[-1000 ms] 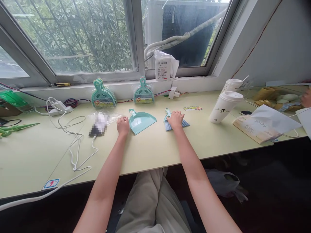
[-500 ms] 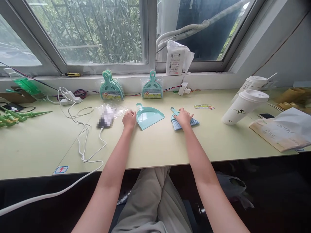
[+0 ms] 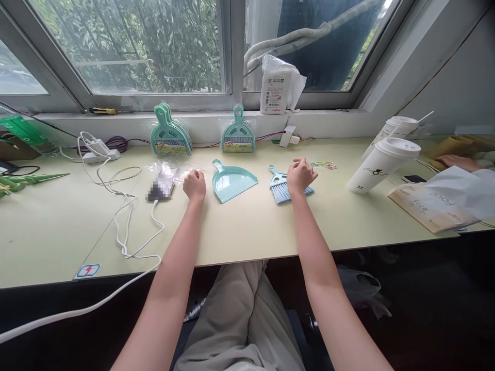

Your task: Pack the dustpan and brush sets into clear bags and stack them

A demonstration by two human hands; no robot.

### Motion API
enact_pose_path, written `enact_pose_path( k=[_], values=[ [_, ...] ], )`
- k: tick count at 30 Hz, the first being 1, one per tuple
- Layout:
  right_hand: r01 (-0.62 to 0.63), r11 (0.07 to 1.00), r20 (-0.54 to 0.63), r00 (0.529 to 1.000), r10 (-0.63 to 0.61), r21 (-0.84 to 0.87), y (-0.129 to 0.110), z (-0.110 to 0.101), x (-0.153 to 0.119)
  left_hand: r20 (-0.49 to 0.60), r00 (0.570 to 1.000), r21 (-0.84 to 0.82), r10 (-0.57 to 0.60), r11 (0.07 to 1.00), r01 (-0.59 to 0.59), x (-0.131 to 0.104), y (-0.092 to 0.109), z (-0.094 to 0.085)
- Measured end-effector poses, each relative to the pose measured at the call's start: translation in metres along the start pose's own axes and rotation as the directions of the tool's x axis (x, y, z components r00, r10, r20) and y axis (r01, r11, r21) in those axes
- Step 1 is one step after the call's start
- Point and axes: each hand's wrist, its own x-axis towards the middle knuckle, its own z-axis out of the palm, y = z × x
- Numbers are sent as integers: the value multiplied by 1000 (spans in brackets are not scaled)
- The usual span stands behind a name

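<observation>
Loosely bent, the left hand (image 3: 194, 185) and right hand (image 3: 301, 176) flank a pale teal plastic dustpan (image 3: 234, 183) on the cream-yellow table (image 3: 240, 232).

Left of the left hand sits a pixelated object (image 3: 158, 191) beside crumpled clear film (image 3: 181, 171); that hand is curled into a soft fist, nothing showing in it, just apart from the dustpan. Beyond the gap between the hands stands a film-wrapped teal brush-and-dustpan set (image 3: 238, 136). A small teal-handled brush with blue bristles (image 3: 281, 194) lies below the right hand, handle emerging on its left; whether those fingers touch or grip it, I cannot tell. Right of that hand stands a white lidded cup (image 3: 381, 167), then a cream tissue pack (image 3: 419, 206).
</observation>
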Motion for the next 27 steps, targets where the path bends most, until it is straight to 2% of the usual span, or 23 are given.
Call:
enact_pose_path(
  k=[7, 10, 13, 15, 17, 20, 24, 27],
  values=[
    [-9, 999, 29, 1000, 10, -44, 5, 2, 1, -23, 1000, -9, -3, 1000, 2, -2, 2, 0],
    [-71, 995, 36, 997, 73, -68, 14, -1, 9, -10, 1000, -27, 1, 1000, -1, -4, 4, 2],
    [-114, 989, 101, 987, 124, -98, 22, -3, 14, 43, 999, -32, 13, 999, -12, -5, 6, 5],
    [-51, 990, 193, 978, 76, -134, 21, -1, 11, 84, 996, -13, 32, 999, -31, -6, 8, 8],
    [66, 982, 294, 956, -12, -174, 16, 5, 2, 117, 992, 21, 49, 998, -52, -7, 8, 10],
    [193, 958, 376, 921, -103, -212, 4, 15, -11, 191, 979, 75, 75, 993, -90, -6, 6, 13],
    [203, 963, 401, 908, -118, -178, -2, 19, -16, 287, 943, 113, 170, 971, -210, -10, 8, 15],
    [162, 983, 355, 927, -122, -84, -3, 16, -12, 335, 906, 89, 258, 949, -303, -23, 18, 16]
  ],
)
